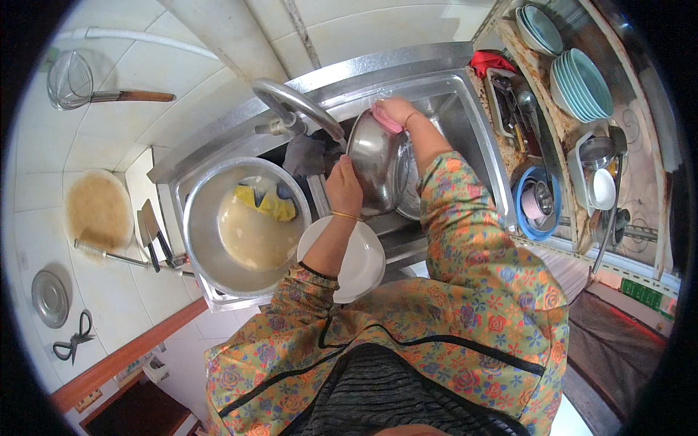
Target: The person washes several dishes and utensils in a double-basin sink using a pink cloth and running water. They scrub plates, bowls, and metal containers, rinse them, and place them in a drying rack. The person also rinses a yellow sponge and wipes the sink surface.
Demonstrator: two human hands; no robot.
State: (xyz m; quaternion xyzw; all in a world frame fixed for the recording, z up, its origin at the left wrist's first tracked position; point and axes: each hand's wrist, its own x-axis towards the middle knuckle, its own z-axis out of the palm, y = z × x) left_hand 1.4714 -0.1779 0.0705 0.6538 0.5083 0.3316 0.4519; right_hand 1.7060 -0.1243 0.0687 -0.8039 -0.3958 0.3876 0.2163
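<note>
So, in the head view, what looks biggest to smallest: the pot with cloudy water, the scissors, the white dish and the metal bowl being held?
Largest: pot
Middle: metal bowl and white dish, too alike to rank; the bowl is tilted, and the left forearm covers part of the dish
Smallest: scissors

Kitchen, steel sink (454, 120), curved faucet (304, 107), stacked bowls (584, 83), wall-hung strainer (70, 80)

No lettering, number or brand mark can be read anywhere. A small green rectangular panel (643, 296) at the far right, below the storage rack (582, 225), is too small and blurred to show legible print.
</note>
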